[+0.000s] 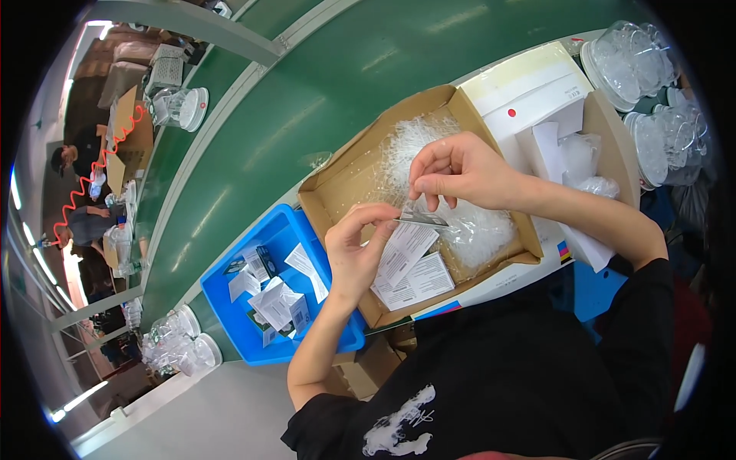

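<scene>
Left hand [356,249] pinches a small card [420,221] above the cardboard box [331,205]. Right hand [464,169] close by, fingers curled; cannot tell if gripping anything. Looks partway: folded cards [277,304] in blue bin [217,303]; flat sheets [422,280], plenty of clear plastic bits [418,146] in box. Bulky plastic bag [479,234] crowds the sheets. Farther: green surface [337,92], clear tubs [184,109].

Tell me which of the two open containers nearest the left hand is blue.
The blue plastic bin to the left, holding folded white papers; the other, a shallow rectangular cardboard tray, is brown.
</scene>
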`<state>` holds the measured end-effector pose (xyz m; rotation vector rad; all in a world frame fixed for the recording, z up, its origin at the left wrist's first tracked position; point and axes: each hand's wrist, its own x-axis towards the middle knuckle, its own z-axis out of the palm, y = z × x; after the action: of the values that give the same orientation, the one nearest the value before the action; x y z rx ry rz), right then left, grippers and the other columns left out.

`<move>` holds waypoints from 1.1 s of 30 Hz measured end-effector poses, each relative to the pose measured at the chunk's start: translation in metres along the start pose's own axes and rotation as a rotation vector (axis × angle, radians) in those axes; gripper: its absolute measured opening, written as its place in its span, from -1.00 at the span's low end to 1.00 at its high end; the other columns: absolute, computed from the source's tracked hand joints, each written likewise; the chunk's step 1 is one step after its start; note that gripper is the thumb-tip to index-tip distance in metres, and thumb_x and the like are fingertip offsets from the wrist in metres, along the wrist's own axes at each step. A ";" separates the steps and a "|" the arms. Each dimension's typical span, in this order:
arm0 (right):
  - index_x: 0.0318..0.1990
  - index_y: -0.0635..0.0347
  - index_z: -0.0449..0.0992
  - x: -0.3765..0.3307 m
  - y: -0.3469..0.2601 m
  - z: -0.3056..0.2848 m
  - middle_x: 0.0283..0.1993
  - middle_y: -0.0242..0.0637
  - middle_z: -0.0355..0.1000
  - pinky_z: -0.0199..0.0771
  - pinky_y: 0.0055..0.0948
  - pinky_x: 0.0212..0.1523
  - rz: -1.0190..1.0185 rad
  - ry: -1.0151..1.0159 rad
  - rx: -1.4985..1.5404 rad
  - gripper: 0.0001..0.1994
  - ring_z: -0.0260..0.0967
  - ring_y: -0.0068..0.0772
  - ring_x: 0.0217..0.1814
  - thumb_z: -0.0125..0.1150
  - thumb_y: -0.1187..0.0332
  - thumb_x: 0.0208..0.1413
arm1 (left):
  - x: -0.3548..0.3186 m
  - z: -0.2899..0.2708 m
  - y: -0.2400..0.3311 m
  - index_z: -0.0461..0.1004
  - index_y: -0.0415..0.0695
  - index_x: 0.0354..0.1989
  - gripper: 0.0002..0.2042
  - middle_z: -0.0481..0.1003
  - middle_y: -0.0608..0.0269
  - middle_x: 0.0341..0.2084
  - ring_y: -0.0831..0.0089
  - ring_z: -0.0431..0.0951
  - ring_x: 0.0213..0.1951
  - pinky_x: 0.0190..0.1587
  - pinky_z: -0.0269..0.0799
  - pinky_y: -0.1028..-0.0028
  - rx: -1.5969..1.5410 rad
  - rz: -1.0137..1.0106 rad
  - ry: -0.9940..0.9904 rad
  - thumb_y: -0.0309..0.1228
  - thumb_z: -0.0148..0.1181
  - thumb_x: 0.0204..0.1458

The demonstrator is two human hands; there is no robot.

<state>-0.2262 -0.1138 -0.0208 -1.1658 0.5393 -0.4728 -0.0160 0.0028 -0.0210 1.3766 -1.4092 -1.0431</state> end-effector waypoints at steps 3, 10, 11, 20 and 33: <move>-0.26 0.27 0.53 -0.001 -0.001 0.003 -0.31 -0.30 0.56 0.35 -0.69 -0.54 0.003 0.004 -0.012 -0.94 0.49 -0.62 -0.43 0.17 0.49 0.15 | -0.001 -0.001 0.001 0.51 -0.33 -0.23 -0.86 0.53 0.11 -0.23 0.42 0.52 -0.14 -0.05 0.44 0.48 -0.022 0.024 -0.010 -0.71 0.22 0.03; -0.26 0.27 0.53 -0.002 0.001 0.004 -0.31 -0.30 0.57 0.35 -0.69 -0.54 -0.006 -0.010 0.007 -0.94 0.49 -0.62 -0.43 0.16 0.50 0.15 | -0.003 0.000 0.001 0.51 -0.33 -0.22 -0.85 0.52 0.11 -0.22 0.42 0.52 -0.14 -0.04 0.44 0.47 -0.040 0.004 -0.027 -0.73 0.21 0.03; -0.26 0.27 0.53 -0.002 0.000 0.003 -0.31 -0.30 0.57 0.35 -0.69 -0.53 -0.017 0.002 -0.016 -0.94 0.48 -0.63 -0.43 0.16 0.50 0.15 | -0.003 0.000 0.001 0.51 -0.33 -0.22 -0.85 0.52 0.11 -0.22 0.42 0.52 -0.14 -0.04 0.44 0.47 -0.042 0.004 -0.031 -0.73 0.21 0.03; -0.26 0.27 0.52 0.003 0.002 -0.001 -0.32 -0.32 0.56 0.34 -0.69 -0.53 -0.004 0.001 -0.002 -0.93 0.48 -0.63 -0.43 0.15 0.50 0.16 | 0.003 0.002 -0.001 0.49 -0.32 -0.20 -0.83 0.52 0.12 -0.22 0.41 0.53 -0.12 0.01 0.44 0.45 -0.052 -0.025 -0.033 -0.74 0.20 0.03; -0.33 0.29 0.51 -0.008 0.000 0.007 -0.37 -0.29 0.55 0.41 -0.66 -0.55 0.036 -0.019 -0.041 -0.96 0.49 -0.59 -0.46 0.14 0.55 0.10 | -0.002 0.008 0.002 0.53 -0.24 -0.25 -0.83 0.57 0.16 -0.27 0.34 0.56 -0.16 -0.07 0.44 0.43 0.080 0.108 -0.060 -0.66 0.26 -0.04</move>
<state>-0.2279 -0.1038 -0.0179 -1.1973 0.5546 -0.4213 -0.0246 0.0046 -0.0213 1.3194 -1.5664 -0.9739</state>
